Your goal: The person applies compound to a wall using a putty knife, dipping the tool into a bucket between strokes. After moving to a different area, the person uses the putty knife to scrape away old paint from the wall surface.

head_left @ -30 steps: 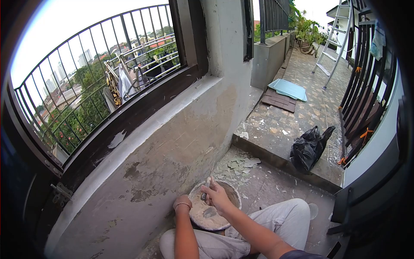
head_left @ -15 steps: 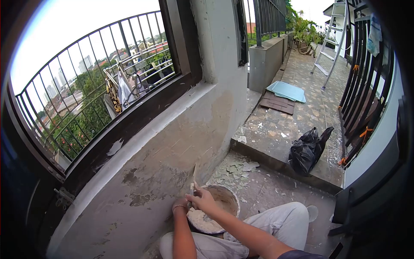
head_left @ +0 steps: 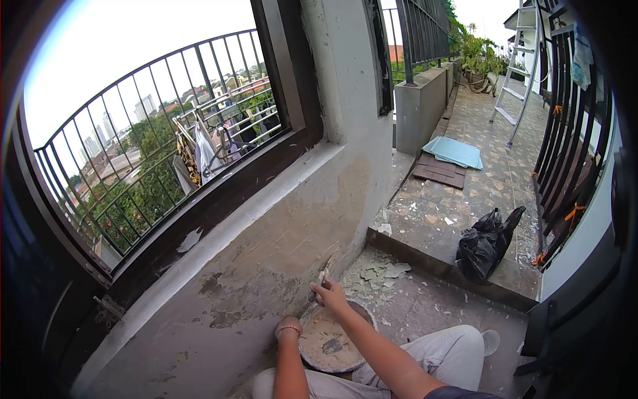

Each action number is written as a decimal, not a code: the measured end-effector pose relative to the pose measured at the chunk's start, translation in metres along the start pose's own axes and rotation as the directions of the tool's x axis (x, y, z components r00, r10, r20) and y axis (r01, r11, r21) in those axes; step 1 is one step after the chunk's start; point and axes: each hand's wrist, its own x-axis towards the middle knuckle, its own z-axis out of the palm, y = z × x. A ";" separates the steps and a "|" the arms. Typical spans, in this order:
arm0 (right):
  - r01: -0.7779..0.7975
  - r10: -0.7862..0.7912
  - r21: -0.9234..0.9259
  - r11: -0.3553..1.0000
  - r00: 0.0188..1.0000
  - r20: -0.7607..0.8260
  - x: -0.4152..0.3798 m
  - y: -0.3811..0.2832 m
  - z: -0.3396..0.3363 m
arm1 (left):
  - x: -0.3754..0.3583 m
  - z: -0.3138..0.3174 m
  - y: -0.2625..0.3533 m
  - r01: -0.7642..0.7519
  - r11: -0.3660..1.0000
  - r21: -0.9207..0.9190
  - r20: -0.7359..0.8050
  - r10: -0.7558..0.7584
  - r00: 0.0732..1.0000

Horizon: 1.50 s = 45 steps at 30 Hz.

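My right hand (head_left: 327,294) is closed around the handle of a putty knife (head_left: 323,276), its blade angled up toward the wall. The knife overlaps the foot of the wall (head_left: 286,246), which has rough brown and grey patches. Below my right forearm sits a round bucket (head_left: 376,324) with beige paste (head_left: 318,340) inside and a dark mark in the paste. My left hand (head_left: 288,326), with a band at the wrist, is at the bucket's left rim beside the wall; its fingers are hidden.
Paint flakes (head_left: 379,274) litter the floor beyond the bucket. A black plastic bag (head_left: 484,246) lies on the step, with blue sheets (head_left: 455,152) and brown boards (head_left: 438,173) farther back. A ladder (head_left: 515,86) stands behind. A clear cup (head_left: 490,342) is beside my knee.
My right hand has moved away from my left, carrying the putty knife up toward the wall. My left hand is lower by the rim. The whole view has shifted slightly.
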 end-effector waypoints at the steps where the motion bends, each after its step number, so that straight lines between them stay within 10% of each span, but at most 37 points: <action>1: -0.008 0.008 -0.011 1.000 1.000 0.007 -0.013 0.001 0.008 | 0.003 0.002 0.002 -0.003 0.998 0.071 0.004 0.003 1.000; 8: -0.282 0.285 -0.045 0.958 0.942 0.175 -0.099 -0.024 0.004 | 0.000 0.001 -0.002 0.111 0.976 -0.187 0.122 -0.089 0.989; 11: -0.233 0.234 0.174 0.957 0.972 0.015 -0.092 -0.031 -0.014 | -0.009 -0.005 0.000 0.043 0.988 -0.146 0.113 -0.026 0.993; 20: 0.203 -0.227 -0.205 0.957 0.969 -0.098 -0.008 -0.011 0.025 | -0.030 -0.020 0.014 0.004 1.000 -0.018 0.025 -0.003 1.000; 22: 0.237 -0.283 -0.355 0.904 0.955 -0.083 -0.022 0.008 0.044 | 0.024 0.024 -0.016 -0.162 0.987 -0.003 -0.078 0.161 0.984; 24: 0.232 -0.270 -0.348 0.908 0.961 -0.066 -0.044 0.017 0.051 | 0.119 0.115 -0.060 -0.464 0.882 0.079 -0.470 0.443 0.763; 26: 0.064 -0.068 -0.153 0.986 0.997 -0.024 -0.086 -0.017 0.055 | 0.103 0.096 -0.053 -0.073 0.844 -0.531 -0.090 0.029 0.996; 29: -0.105 0.102 0.086 0.991 0.994 0.036 -0.109 -0.044 0.037 | 0.022 0.020 -0.016 0.163 0.914 -0.372 0.191 -0.096 0.977; 34: -0.001 0.052 0.216 0.976 0.971 -0.233 -0.043 -0.029 -0.005 | -0.018 -0.015 0.006 0.028 0.990 -0.136 0.113 -0.013 0.993; 41: 0.184 -0.219 -0.234 0.955 0.967 -0.132 -0.005 -0.001 0.019 | -0.013 -0.017 0.011 0.053 0.998 -0.041 0.185 -0.045 0.982; 45: 0.206 -0.232 -0.320 0.924 0.972 -0.043 -0.051 0.033 0.039 | 0.036 0.037 -0.027 0.103 0.893 -0.438 0.108 -0.061 0.992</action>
